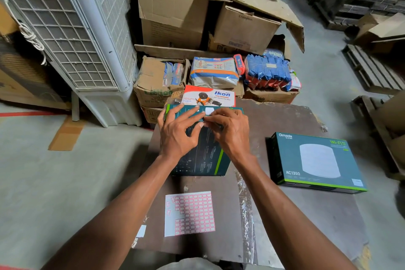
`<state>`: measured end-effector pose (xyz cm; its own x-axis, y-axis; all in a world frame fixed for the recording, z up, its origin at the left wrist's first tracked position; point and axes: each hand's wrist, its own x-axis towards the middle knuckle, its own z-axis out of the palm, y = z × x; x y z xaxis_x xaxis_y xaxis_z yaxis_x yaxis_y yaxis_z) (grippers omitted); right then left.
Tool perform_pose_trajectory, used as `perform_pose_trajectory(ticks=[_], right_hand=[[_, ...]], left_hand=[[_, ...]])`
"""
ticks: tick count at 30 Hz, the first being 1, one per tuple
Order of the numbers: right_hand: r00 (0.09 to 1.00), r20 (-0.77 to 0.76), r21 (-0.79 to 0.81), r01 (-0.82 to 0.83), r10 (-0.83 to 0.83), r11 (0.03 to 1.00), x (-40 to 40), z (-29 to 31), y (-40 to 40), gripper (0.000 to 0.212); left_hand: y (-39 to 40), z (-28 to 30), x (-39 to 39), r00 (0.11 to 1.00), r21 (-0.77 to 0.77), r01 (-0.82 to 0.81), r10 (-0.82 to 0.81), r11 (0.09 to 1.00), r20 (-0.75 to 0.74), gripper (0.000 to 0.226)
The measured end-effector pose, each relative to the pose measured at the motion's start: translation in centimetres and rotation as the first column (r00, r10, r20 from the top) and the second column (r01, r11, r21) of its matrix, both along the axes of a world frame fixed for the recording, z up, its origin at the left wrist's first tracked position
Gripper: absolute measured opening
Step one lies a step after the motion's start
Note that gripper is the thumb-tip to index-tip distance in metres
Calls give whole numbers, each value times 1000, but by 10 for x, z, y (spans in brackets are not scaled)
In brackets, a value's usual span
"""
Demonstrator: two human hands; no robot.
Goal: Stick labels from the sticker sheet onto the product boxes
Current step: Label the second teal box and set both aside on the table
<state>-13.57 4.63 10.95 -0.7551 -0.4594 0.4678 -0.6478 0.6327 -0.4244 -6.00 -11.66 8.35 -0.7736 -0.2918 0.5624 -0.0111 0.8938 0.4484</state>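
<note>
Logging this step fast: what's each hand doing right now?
Left hand: pinching a label over the product box.
Right hand: pinching the same label.

We see a dark, matt tabletop [285, 120] — scuffed, patched with shiny clear tape [246, 201]. The teal product boxes [315, 160] look like smooth printed cardboard; the sticker sheet [189, 213] is white paper — behind, rough brown cartons [171, 11].

Just beyond the fingers [198, 125] the Ikon tape-dispenser box [209, 96] and stacked cartons [153, 85] block the way. Nearer than the fingers lies bare table [245, 215] down to the sticker sheet [189, 212]; the Omada box [315, 162] stands rightward.
</note>
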Motion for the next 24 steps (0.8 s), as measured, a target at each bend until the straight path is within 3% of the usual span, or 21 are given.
perform_pose_trajectory(ticks=[9, 14, 19, 21, 23, 24], right_hand=[[999, 28, -40, 22, -21, 999, 2, 8, -2, 11], [999, 5, 11, -48, 48, 999, 5, 5, -3, 23], [999, -19, 46, -25, 25, 999, 0, 7, 0, 25], [999, 30, 108, -25, 22, 994, -1, 10, -1, 48], [998, 55, 287, -51, 37, 957, 0, 12, -1, 86], [998, 39, 379, -59, 48, 923, 1, 14, -2, 94]], left_hand=[[-10, -1, -4, 999, 24, 21, -21, 1000, 28, 30], [-11, 0, 0, 998, 120, 59, -60, 991, 11, 30], [-18, -7, 8, 997, -40, 78, -77, 996, 15, 45], [-22, -11, 13, 996, -129, 79, -73, 988, 51, 56], [-23, -11, 13, 995, -146, 81, -72, 986, 65, 62], [-23, -11, 12, 996, -135, 78, -71, 988, 61, 62]])
